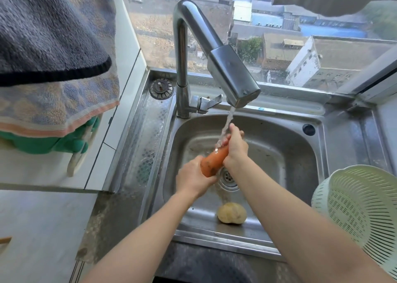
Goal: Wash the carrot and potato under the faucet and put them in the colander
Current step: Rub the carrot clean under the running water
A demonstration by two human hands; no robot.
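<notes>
Both hands are on the carrot right now: the left hand wraps the thick butt end, its grip closed around it from below, and the right hand is clenched over the narrow tip end, right where the water stream from the faucet lands. The carrot hangs over the sink, angled up toward the spout, and dark specks of dirt show on the thick end nearest the left grip.

Judging it as a thing to hold: stiff, solid, moderately light, and wet, so likely slick. A grip at each end suits it, one hand steadying while the other rubs along the length. The tapered tip is where it would probably slide free.

Just below the hands is the drain, and nearer the body, well apart from the grips, the potato lies on the basin floor; whether it is wet is hard to tell. It looks round, firm and heavier, better cupped in a whole palm.

Off to the right of the grips, on the counter edge, waits the colander, holding nothing that can be seen.
</notes>
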